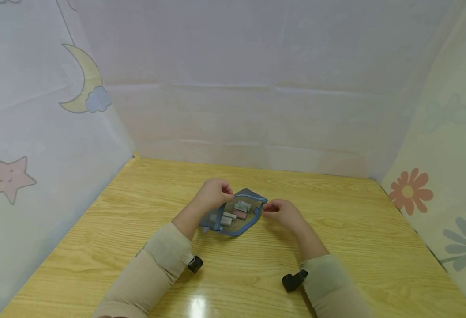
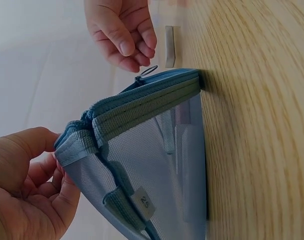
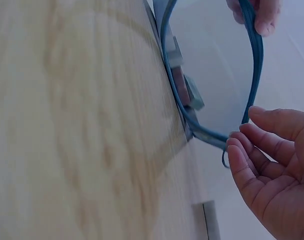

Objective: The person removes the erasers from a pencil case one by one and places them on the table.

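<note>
A blue mesh zipper pouch (image 1: 238,232) lies on the table with its mouth spread wide. My left hand (image 1: 215,194) pinches the upper rim between thumb and fingers, holding that side up off the table. Inside sit several small blocks, among them a reddish one (image 1: 239,214), a pale greenish one (image 1: 242,206) and a whitish one (image 1: 225,221). At the zipper's right end, my right hand (image 1: 283,215) hovers with loosely bent fingers. A gap shows between its fingertips and the zipper pull (image 2: 148,71) in the left wrist view. A white tag (image 2: 143,202) hangs at the pouch's other end.
A small grey bar (image 2: 170,47) rests on the table beyond the pouch's right end, close to my right hand; my hand hides it in the head view. Pale printed sheets (image 1: 249,119) wall in the wooden table (image 1: 336,221) at the back and both sides.
</note>
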`<state>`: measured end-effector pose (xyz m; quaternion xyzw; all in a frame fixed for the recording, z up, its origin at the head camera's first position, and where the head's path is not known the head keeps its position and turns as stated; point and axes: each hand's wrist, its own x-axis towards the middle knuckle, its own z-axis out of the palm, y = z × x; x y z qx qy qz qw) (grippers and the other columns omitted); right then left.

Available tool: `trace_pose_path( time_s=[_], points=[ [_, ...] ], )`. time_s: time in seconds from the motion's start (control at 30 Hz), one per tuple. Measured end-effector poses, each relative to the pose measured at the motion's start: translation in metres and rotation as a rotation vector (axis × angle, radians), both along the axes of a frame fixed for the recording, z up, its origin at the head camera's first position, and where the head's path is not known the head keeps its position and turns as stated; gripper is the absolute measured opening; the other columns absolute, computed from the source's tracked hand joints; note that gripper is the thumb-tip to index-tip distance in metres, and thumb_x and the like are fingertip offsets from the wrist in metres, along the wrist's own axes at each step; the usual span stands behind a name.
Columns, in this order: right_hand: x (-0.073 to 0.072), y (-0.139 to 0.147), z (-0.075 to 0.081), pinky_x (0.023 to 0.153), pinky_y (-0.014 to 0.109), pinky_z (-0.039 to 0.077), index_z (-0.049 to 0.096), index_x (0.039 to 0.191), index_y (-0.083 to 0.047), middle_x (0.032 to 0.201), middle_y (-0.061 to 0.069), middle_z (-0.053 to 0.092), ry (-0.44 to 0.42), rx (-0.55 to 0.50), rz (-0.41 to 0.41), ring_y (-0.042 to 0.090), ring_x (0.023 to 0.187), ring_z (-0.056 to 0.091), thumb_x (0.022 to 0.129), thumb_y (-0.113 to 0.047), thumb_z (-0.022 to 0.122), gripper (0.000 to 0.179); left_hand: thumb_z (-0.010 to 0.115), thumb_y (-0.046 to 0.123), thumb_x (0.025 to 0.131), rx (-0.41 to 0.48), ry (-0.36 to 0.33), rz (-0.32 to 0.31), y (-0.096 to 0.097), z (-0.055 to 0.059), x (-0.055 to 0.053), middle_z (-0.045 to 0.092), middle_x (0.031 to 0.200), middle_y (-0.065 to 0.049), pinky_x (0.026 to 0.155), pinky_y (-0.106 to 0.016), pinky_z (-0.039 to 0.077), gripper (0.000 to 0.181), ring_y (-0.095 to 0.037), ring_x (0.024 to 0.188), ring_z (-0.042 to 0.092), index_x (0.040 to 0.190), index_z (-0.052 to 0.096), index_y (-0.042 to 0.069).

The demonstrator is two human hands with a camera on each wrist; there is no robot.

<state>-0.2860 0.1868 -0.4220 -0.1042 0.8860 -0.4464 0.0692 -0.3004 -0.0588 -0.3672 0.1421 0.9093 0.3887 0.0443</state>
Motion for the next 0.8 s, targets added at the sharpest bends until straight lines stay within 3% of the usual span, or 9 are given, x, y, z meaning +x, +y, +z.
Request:
trace_pose_path(
  time_s=[0.37, 0.8],
  points=[
    [0.006, -0.033, -0.007, 0.069, 0.030, 0.049, 0.067, 0.099, -0.005, 0.090, 0.003, 0.064, -0.008, -0.017, 0.076, 0.015, 0.081, 0.058, 0.083, -0.011, 0.065, 0.017, 0.067, 0.017, 0.080, -0.007, -0.005, 0.010, 0.002, 0.001, 0.000, 0.059, 0.071, 0.004, 0.058, -0.026, 0.042, 0.011, -0.014, 0.065, 0.051, 0.070, 0.063, 0.016],
    [0.006, -0.060, -0.016, 0.064, 0.029, 0.049, 0.067, 0.092, -0.008, 0.088, 0.001, 0.065, 0.015, 0.017, 0.037, 0.014, 0.077, 0.059, 0.082, -0.009, 0.067, 0.011, 0.066, 0.015, 0.080, -0.029, 0.002, 0.010, 0.004, 0.002, 0.001, 0.059, 0.072, 0.003, 0.058, -0.026, 0.042, 0.009, -0.014, 0.066, 0.052, 0.071, 0.063, 0.016]
  ],
)
